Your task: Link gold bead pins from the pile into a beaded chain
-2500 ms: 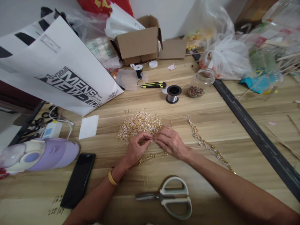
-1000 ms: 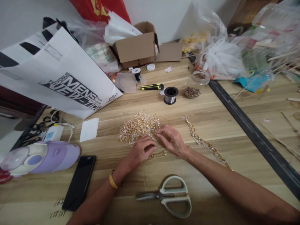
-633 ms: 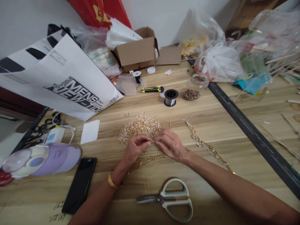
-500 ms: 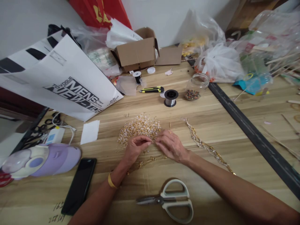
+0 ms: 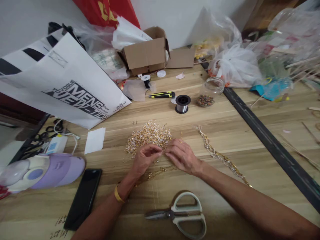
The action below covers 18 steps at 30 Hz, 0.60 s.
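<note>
Gold and pale pieces (image 5: 148, 136) lie heaped midway across the worktop (image 5: 125, 218). On their near-edge side the left hand (image 5: 144, 161) and right hand (image 5: 183, 156) almost meet, fingers (image 5: 152, 147) bunched narrow; whether they hold anything I cannot tell. A gold chain (image 5: 163, 169) lies nearer that edge.

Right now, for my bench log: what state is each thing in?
Left hand: pinching, any held piece too small to tell.
Right hand: fingers bent, grip hidden.
Shiny pile: loose.
Gold chain: partly covered.
Scissors: lying flat, blades looking closed.
Phone: face up, screen dark.
Jar: uncapped, partly filled.
Cardboard box: open.
Utility knife: lying flat.
Wire spool: upright, wound.
</note>
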Available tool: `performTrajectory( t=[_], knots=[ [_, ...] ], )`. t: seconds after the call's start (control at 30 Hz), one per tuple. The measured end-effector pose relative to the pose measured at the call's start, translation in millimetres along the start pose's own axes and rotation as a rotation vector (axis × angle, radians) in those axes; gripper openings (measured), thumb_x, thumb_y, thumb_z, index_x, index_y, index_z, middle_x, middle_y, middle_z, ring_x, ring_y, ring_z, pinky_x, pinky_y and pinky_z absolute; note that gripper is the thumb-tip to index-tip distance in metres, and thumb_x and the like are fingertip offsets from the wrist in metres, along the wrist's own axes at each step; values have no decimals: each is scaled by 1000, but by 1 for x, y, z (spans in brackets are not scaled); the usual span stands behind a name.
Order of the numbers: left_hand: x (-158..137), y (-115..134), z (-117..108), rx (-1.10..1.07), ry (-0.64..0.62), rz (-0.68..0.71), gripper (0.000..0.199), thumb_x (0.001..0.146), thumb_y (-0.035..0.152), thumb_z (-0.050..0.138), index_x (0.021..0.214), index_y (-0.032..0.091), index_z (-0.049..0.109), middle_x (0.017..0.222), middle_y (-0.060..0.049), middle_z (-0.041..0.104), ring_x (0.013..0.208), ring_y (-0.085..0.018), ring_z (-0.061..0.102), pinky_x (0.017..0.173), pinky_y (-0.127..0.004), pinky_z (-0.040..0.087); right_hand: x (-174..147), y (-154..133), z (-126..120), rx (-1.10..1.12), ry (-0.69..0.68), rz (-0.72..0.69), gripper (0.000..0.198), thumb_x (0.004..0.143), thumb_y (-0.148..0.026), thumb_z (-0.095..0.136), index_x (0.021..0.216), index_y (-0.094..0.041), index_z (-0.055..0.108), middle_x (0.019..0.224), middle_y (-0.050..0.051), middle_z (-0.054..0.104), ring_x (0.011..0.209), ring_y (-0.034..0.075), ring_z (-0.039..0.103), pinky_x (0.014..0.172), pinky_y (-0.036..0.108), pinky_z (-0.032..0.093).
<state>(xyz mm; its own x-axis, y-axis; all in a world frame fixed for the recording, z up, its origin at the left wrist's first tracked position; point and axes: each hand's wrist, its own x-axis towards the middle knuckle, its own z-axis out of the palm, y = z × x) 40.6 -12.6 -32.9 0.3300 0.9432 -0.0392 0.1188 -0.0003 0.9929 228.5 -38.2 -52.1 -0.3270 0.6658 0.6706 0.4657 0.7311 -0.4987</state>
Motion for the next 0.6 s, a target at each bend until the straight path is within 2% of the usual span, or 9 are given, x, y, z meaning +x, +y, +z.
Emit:
performTrajectory(
  t=[0.33,0.6],
  knots=[
    [-4,-3,3,56,16,142,9,71,14,70,80,15,68,79,-4,71,75,-14,65,73,-25,54,0,1,0,-6,-24,-14,9,90,-15,51,96,-16,57,85,8,63,81,19,54,75,35,48],
    [-5,-3,4,182,13,266,7,76,12,66,82,15,66,79,-4,69,76,-14,64,73,-25,52,-1,1,0,-5,-43,-2,9,90,-15,51,96,-16,58,85,8,63,83,20,55,75,35,48]
  ],
)
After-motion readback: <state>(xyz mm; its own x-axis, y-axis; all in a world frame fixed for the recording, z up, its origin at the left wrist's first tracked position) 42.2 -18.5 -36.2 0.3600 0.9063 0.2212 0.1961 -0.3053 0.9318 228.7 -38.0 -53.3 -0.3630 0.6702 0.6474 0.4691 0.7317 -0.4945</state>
